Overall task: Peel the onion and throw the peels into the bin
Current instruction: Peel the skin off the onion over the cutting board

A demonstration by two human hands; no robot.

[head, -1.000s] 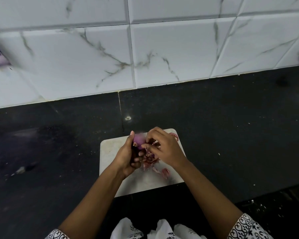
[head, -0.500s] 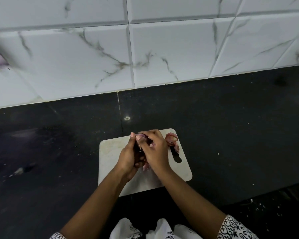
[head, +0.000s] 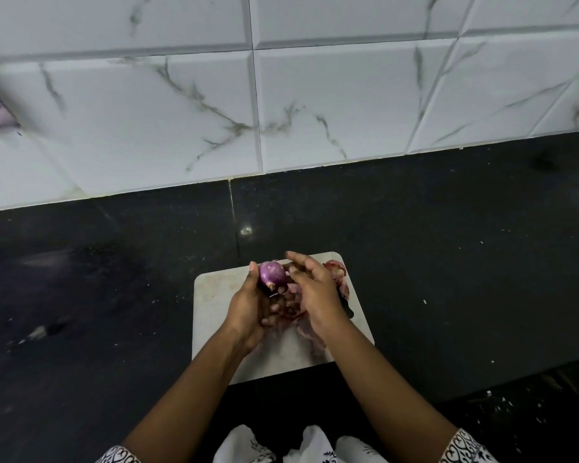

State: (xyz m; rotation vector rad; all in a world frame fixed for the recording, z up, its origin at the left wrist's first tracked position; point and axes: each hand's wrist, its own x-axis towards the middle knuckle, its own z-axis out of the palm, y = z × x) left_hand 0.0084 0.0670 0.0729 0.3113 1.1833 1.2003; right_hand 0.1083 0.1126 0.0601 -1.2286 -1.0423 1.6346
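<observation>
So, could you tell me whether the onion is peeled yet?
Largely peeled: the onion in the left hand shows smooth purple surface, and loose peels lie on the board. Its underside is hidden.

Purple onion (head: 272, 274), white board (head: 214, 295) (stained), black counter (head: 448, 262).

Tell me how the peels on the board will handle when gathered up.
The peels look thin and curled, so probably floppy and very light; they may crumple or tear. Lying in separate pieces on the board, they likely need scooping, and bits may slip out.
</observation>
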